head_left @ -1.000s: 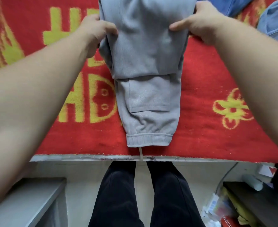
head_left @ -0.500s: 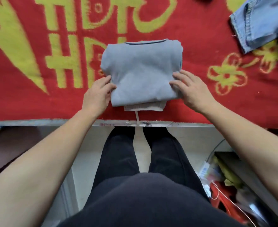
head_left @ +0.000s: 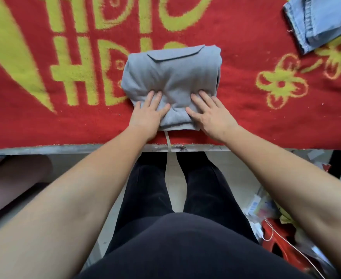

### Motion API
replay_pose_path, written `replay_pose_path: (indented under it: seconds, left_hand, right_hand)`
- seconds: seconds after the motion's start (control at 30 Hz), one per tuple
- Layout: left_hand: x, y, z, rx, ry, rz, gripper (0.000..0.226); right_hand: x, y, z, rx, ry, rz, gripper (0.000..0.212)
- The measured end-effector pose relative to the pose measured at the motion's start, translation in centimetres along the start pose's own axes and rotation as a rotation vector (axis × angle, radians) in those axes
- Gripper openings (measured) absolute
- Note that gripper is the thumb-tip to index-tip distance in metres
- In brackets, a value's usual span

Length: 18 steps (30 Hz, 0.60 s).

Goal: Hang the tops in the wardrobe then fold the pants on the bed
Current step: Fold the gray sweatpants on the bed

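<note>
A pair of grey pants lies folded into a compact bundle on the red bed cover, close to the bed's near edge. My left hand presses flat on the bundle's near left part with straight fingers. On its near right part my right hand presses flat in the same way. A pale drawstring sticks out from under the bundle toward the edge.
Blue denim clothing lies at the far right of the bed. The cover carries yellow patterns. Below the bed edge are my dark-trousered legs, a cluttered floor at the right and a brown surface at the left.
The pants went from half folded and held up to a bundle lying on the bed. Both hands moved from the bundle's sides onto its top and now press it down.
</note>
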State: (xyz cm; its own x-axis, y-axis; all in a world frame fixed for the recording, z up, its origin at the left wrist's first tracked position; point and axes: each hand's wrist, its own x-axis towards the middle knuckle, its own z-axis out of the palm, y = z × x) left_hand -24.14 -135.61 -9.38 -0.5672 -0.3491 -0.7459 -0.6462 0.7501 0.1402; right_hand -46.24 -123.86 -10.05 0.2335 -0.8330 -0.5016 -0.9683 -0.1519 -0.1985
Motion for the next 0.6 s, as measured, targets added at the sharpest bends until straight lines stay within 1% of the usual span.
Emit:
replay_pose_path:
  seconds: [0.07, 0.13, 0.17, 0.2, 0.23, 0.3, 0.37, 0.4, 0.43, 0.47, 0.5, 0.53, 0.57, 0.6]
  left_hand:
    - [0.4, 0.0, -0.9, 0.043, -0.058, 0.02, 0.084]
    - [0.1, -0.3, -0.9, 0.095, -0.085, 0.019, 0.096]
    - [-0.2, -0.3, -0.7, 0.144, -0.048, 0.014, 0.098]
    - [-0.6, -0.1, -0.5, 0.202, 0.02, 0.022, 0.096]
    - [-1.0, 0.2, -0.1, 0.256, 0.097, 0.04, 0.092]
    - [-1.2, 0.8, 1.3, 0.312, 0.229, 0.066, 0.077]
    - [-1.0, 1.2, 2.6, 0.315, 0.293, 0.041, 0.062]
    - [-0.6, 1.4, 3.0, 0.301, 0.31, 0.027, 0.057]
    - [-0.2, 1.6, 3.3, 0.273, 0.323, 0.025, 0.053]
    - [0.2, 1.6, 3.5, 0.242, 0.342, 0.034, 0.05]
    - [0.6, 1.5, 3.7, 0.23, 0.372, 0.045, 0.049]
    - [0.9, 1.2, 3.8, 0.229, 0.399, 0.045, 0.051]
    - [1.2, 0.8, 3.8, 0.22, 0.413, 0.052, 0.057]
    - [1.2, 0.5, 3.8, 0.205, 0.404, 0.07, 0.066]
  right_hand:
    - [0.1, 0.0, -0.7, -0.026, -0.043, -0.008, 0.07]
    - [-0.4, -0.4, -0.8, -0.118, -0.111, 0.006, 0.091]
    - [-0.7, -0.6, -0.6, -0.165, -0.122, 0.013, 0.101]
    - [-0.8, -0.8, -0.5, -0.189, -0.094, 0.025, 0.105]
    - [-0.9, -1.0, -0.3, -0.183, -0.043, 0.046, 0.103]
    - [-0.8, -1.6, 0.9, -0.177, 0.054, 0.075, 0.089]
    - [-0.2, -2.4, 2.1, -0.191, 0.1, 0.109, 0.077]
    - [0.1, -2.7, 2.5, -0.196, 0.11, 0.125, 0.075]
    - [0.4, -2.9, 3.1, -0.187, 0.124, 0.136, 0.077]
    - [0.6, -2.9, 3.6, -0.171, 0.142, 0.139, 0.083]
    - [0.8, -2.6, 4.1, -0.158, 0.166, 0.134, 0.09]
    - [1.0, -2.2, 4.3, -0.155, 0.209, 0.127, 0.092]
    - [1.2, -1.9, 4.6, -0.156, 0.272, 0.116, 0.086]
    - [1.4, -1.8, 4.6, -0.165, 0.335, 0.109, 0.073]
